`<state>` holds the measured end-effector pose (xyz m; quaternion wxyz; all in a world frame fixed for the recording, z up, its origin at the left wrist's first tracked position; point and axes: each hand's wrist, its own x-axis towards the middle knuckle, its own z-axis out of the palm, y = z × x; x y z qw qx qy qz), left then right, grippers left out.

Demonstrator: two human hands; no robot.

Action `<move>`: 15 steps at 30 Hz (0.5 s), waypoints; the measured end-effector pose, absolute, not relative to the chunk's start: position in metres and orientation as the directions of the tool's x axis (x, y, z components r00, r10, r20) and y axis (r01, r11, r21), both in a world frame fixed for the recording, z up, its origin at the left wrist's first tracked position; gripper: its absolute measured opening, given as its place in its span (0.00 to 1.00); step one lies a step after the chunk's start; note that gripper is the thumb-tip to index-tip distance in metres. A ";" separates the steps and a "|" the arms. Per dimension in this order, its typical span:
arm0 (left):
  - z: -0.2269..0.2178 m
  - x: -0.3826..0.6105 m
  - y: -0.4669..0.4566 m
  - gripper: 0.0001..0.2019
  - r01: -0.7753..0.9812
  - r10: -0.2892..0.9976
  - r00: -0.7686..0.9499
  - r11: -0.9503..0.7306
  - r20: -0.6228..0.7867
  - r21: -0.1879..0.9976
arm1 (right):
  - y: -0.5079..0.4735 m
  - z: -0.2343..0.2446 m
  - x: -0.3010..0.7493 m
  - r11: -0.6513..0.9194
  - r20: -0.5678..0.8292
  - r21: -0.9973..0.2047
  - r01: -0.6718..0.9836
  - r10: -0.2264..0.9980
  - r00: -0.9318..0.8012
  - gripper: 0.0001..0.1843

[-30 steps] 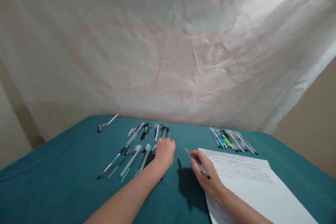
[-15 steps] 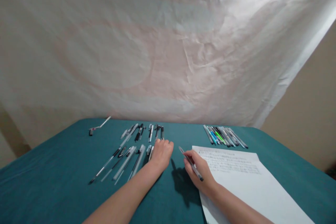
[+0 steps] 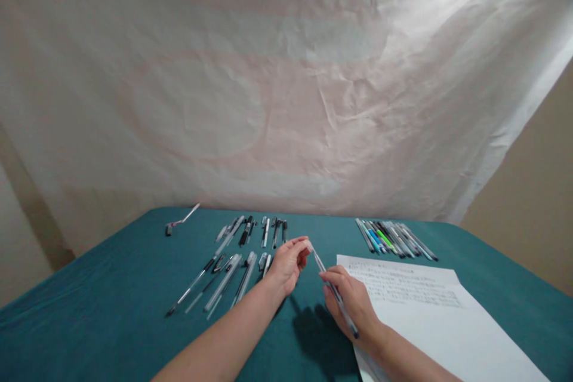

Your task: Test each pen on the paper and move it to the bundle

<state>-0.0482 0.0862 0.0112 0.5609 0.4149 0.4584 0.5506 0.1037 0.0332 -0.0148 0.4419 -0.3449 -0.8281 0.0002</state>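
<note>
My right hand (image 3: 351,298) grips a slim clear pen (image 3: 342,307) that slants up and left, its dark end low near my wrist. At the pen's upper end my left hand (image 3: 289,262) pinches a small whitish, cap-like piece (image 3: 308,245) between thumb and fingers. The piece meets or nearly meets the pen tip; I cannot tell whether it sits on it. To the left of my left hand lie clear pen barrels (image 3: 224,283) and thin dark-tipped refills, laid out in groups. Under my right forearm is a white sheet of paper (image 3: 421,334) with handwritten lines near its top.
Farther back on the green cloth (image 3: 134,274) are several black and white pens (image 3: 265,233). A bundle of pens and markers (image 3: 394,239) lies back right. A bent white-handled item with a dark end (image 3: 181,221) is far left. A pale sheet (image 3: 268,101) hangs behind.
My left hand has come up from the pens and turned, now holding a whitish piece at the pen tip. The right hand still holds the pen. The view has shifted slightly.
</note>
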 end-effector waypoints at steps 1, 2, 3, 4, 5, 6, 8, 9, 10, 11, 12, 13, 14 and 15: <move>0.011 -0.048 0.086 0.12 -0.306 0.996 -0.027 0.077 -0.090 0.949 | 0.034 -0.015 0.104 0.765 0.736 -0.301 0.569 0.566 -0.371 0.16; 0.011 -0.049 0.086 0.12 -0.364 0.993 -0.023 0.103 -0.119 0.926 | 0.034 -0.015 0.104 0.766 0.738 -0.297 0.570 0.563 -0.372 0.15; 0.012 -0.049 0.085 0.11 -0.412 0.989 -0.017 0.125 -0.145 0.902 | 0.034 -0.014 0.104 0.765 0.739 -0.294 0.574 0.563 -0.371 0.15; 0.012 -0.049 0.085 0.11 -0.451 0.986 -0.009 0.145 -0.167 0.881 | 0.034 -0.014 0.104 0.763 0.737 -0.292 0.577 0.564 -0.373 0.15; 0.012 -0.048 0.085 0.10 -0.481 0.983 0.000 0.162 -0.185 0.862 | 0.034 -0.014 0.104 0.761 0.735 -0.289 0.581 0.565 -0.374 0.15; 0.013 -0.048 0.085 0.10 -0.504 0.980 0.009 0.177 -0.200 0.845 | 0.034 -0.013 0.104 0.758 0.731 -0.287 0.585 0.568 -0.377 0.14; 0.013 -0.047 0.084 0.10 -0.533 0.975 0.028 0.201 -0.220 0.822 | 0.034 -0.013 0.104 0.751 0.721 -0.287 0.595 0.578 -0.382 0.13; 0.014 -0.046 0.084 0.10 -0.542 0.973 0.037 0.210 -0.226 0.814 | 0.034 -0.012 0.104 0.746 0.718 -0.288 0.601 0.583 -0.380 0.13; 0.014 -0.046 0.084 0.10 -0.549 0.972 0.045 0.217 -0.231 0.807 | 0.034 -0.012 0.104 0.741 0.714 -0.290 0.606 0.589 -0.379 0.13; 0.013 -0.045 0.083 0.10 -0.553 0.971 0.053 0.223 -0.233 0.803 | 0.034 -0.012 0.104 0.737 0.711 -0.294 0.609 0.595 -0.376 0.13; 0.013 -0.044 0.082 0.10 -0.556 0.970 0.060 0.228 -0.235 0.800 | 0.034 -0.012 0.104 0.735 0.708 -0.299 0.609 0.599 -0.375 0.13; 0.013 -0.042 0.081 0.10 -0.557 0.970 0.067 0.232 -0.235 0.798 | 0.035 -0.012 0.105 0.734 0.706 -0.303 0.608 0.602 -0.374 0.13; 0.014 -0.041 0.080 0.10 -0.557 0.969 0.074 0.235 -0.234 0.796 | 0.035 -0.012 0.105 0.732 0.704 -0.307 0.608 0.605 -0.373 0.12; 0.014 -0.040 0.079 0.10 -0.558 0.969 0.081 0.238 -0.233 0.795 | 0.035 -0.012 0.105 0.730 0.704 -0.309 0.609 0.606 -0.369 0.12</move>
